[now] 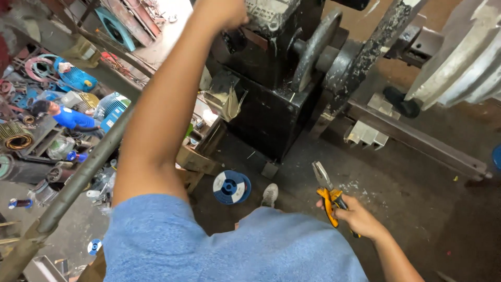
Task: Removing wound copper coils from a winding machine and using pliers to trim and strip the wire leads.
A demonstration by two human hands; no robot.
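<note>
Our right hand (360, 216) sits at four o'clock, fingers wrapped around the orange-and-black handles of the pliers (327, 196), whose metal nose points up toward eleven. Our left hand (222, 13) reaches to twelve o'clock, fist curled against the top of the black machine (271, 109). A blue spool (231, 187) lies on the floor near centre.

This is a workshop. A big black machine (271, 78) stands on the dirty floor (396, 177). Metal parts (47, 78) lie piled around.
</note>
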